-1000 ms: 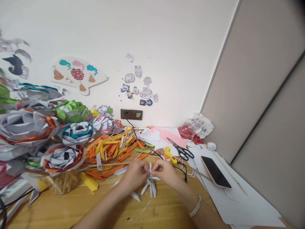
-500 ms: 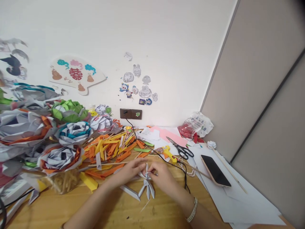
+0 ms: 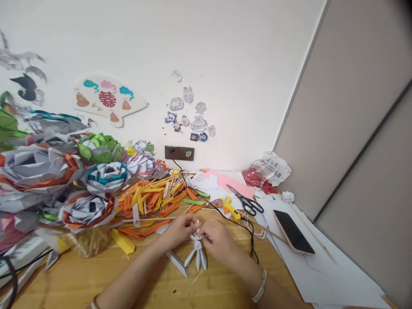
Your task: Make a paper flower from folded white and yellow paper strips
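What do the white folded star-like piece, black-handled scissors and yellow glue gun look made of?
White folded piece: matte paper; crisp creases, flat facets.
Scissors: probably metal blades, thin and grey; handles likely plastic, smooth black loops.
Glue gun: likely hard plastic; uniform yellow, moulded-looking body. Finish too small to judge.

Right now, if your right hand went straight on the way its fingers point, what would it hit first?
The folded white paper piece, which is right at the fingertips of the right hand. Just beyond seems to be the left hand, though depth is hard to judge.
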`<action>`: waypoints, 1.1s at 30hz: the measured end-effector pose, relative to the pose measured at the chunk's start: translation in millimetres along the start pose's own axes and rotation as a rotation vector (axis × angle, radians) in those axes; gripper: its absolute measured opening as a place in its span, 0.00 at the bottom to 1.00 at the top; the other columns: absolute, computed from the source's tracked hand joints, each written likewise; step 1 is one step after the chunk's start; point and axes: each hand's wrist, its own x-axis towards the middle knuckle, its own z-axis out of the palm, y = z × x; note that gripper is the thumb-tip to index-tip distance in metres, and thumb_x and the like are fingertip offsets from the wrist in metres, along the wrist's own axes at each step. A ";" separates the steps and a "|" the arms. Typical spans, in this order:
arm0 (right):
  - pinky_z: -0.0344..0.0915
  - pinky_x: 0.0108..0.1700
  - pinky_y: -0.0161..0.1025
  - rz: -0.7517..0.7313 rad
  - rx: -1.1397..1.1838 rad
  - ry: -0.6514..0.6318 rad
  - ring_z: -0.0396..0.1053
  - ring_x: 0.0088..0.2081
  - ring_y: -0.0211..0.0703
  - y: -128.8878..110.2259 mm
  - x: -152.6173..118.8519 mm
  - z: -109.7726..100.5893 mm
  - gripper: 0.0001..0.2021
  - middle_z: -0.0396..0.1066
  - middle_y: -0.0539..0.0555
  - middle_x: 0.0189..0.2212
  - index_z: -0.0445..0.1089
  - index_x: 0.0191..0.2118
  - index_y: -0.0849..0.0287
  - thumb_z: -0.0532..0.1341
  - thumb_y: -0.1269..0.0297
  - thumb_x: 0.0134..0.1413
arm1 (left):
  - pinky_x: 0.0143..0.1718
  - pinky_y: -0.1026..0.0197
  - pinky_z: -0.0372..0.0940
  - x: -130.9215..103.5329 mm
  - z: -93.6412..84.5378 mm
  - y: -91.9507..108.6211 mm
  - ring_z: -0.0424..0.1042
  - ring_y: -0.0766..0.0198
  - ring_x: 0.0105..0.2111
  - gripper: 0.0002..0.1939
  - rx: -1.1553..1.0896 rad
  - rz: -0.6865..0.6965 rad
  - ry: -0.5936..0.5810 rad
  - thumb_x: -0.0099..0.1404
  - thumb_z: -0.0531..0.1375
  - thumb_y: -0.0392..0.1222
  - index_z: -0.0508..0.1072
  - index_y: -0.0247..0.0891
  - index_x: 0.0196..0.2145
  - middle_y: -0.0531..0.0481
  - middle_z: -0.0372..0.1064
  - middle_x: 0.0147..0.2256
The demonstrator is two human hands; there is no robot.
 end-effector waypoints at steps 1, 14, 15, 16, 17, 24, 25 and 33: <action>0.61 0.37 0.36 0.070 0.046 0.014 0.67 0.34 0.41 0.6 0.3 1.2 0.12 0.71 0.51 0.29 0.69 0.30 0.58 0.55 0.80 0.43 | 0.25 0.66 0.56 0.1 0.1 0.9 0.62 0.68 0.22 0.20 -0.005 0.001 0.001 0.53 0.56 0.58 0.64 0.35 0.26 0.56 0.61 0.20; 0.61 0.37 0.37 -0.196 -0.105 -0.052 0.65 0.35 0.43 3.3 -3.2 -1.3 0.12 0.70 0.55 0.28 0.69 0.30 0.60 0.52 0.80 0.45 | 0.25 0.65 0.57 -4.2 2.7 14.9 0.63 0.68 0.21 0.20 -0.040 -0.058 0.015 0.51 0.57 0.57 0.63 0.35 0.25 0.56 0.62 0.19; 0.61 0.37 0.37 -0.183 -0.102 -0.058 0.65 0.35 0.43 2.7 -3.3 -1.8 0.12 0.70 0.54 0.29 0.69 0.31 0.60 0.52 0.80 0.45 | 0.25 0.65 0.57 -4.0 2.6 13.7 0.63 0.68 0.21 0.19 -0.038 -0.056 0.016 0.51 0.57 0.57 0.63 0.35 0.25 0.57 0.62 0.19; 0.61 0.37 0.37 -0.144 -0.085 -0.056 0.65 0.35 0.42 2.1 -3.2 -2.1 0.12 0.70 0.54 0.29 0.70 0.32 0.59 0.53 0.80 0.45 | 0.25 0.65 0.57 -3.9 2.4 12.6 0.62 0.68 0.21 0.19 -0.033 -0.055 0.020 0.51 0.57 0.56 0.63 0.35 0.25 0.57 0.62 0.19; 0.61 0.37 0.37 -0.089 -0.060 -0.052 0.66 0.35 0.42 1.5 -3.0 -2.1 0.13 0.71 0.53 0.30 0.70 0.33 0.58 0.53 0.80 0.44 | 0.25 0.65 0.57 -3.7 2.2 11.6 0.62 0.68 0.21 0.18 -0.024 -0.053 0.025 0.50 0.58 0.55 0.64 0.35 0.25 0.57 0.61 0.19; 0.63 0.39 0.37 -0.131 -0.078 -0.078 0.67 0.36 0.42 4.2 -2.3 -0.6 0.12 0.72 0.54 0.31 0.71 0.34 0.58 0.54 0.78 0.47 | 0.24 0.67 0.54 -3.4 2.7 5.5 0.60 0.69 0.21 0.18 -0.003 -0.033 0.020 0.52 0.57 0.55 0.63 0.35 0.25 0.57 0.60 0.19; 0.63 0.39 0.37 -0.180 -0.106 -0.085 0.66 0.36 0.42 5.2 -2.6 -0.9 0.12 0.71 0.54 0.31 0.70 0.35 0.59 0.54 0.78 0.48 | 0.24 0.67 0.54 -3.5 2.9 5.1 0.60 0.69 0.21 0.18 -0.011 -0.028 0.011 0.53 0.57 0.55 0.63 0.35 0.26 0.57 0.61 0.20; 0.63 0.42 0.37 -0.244 -0.108 -0.164 0.65 0.39 0.42 1.4 -6.6 -11.2 0.14 0.70 0.54 0.35 0.68 0.41 0.58 0.55 0.76 0.46 | 0.24 0.67 0.53 -5.5 2.9 8.9 0.57 0.70 0.21 0.18 0.028 -0.073 -0.012 0.50 0.57 0.55 0.62 0.36 0.24 0.58 0.58 0.19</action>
